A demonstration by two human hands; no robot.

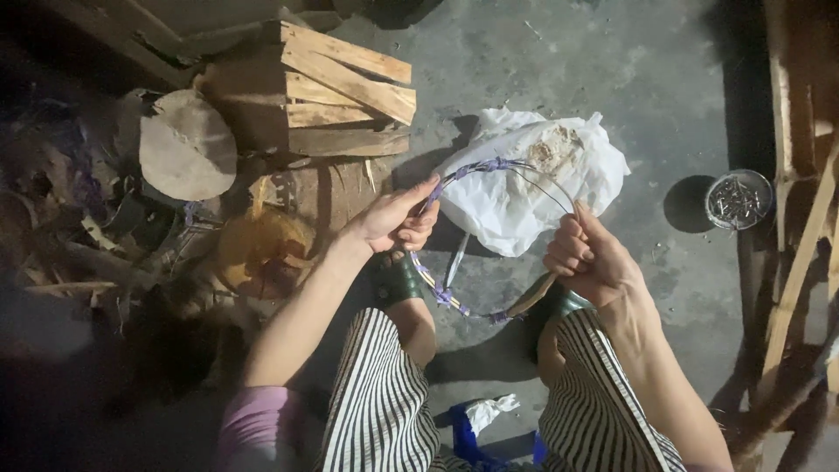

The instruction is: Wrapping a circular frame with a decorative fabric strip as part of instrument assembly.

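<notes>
The left part of the floor (524, 79) is lost in shadow, where only a heap of scraps (79, 227) and a round wooden slab (186, 144) can be made out; timber (800, 262) at the right edge is cut off by the frame. What sits under the knees, a blue thing with white paper (489, 411), is mostly hidden by striped trousers. A small round tin (739, 199) near the right edge is filled with nails. An opened white bag (533, 179) on the floor holds a pale fibrous clump (553, 153). A stack of split wood (341, 92) lies at the upper left. A hoop (476, 240), partly wrapped in purple cord, is held above the bag and between the feet. Its upper left arc is pinched by the closed left hand (393, 218); its right side is gripped in the fist of the right hand (590, 258), just beside the bag's lower edge.
</notes>
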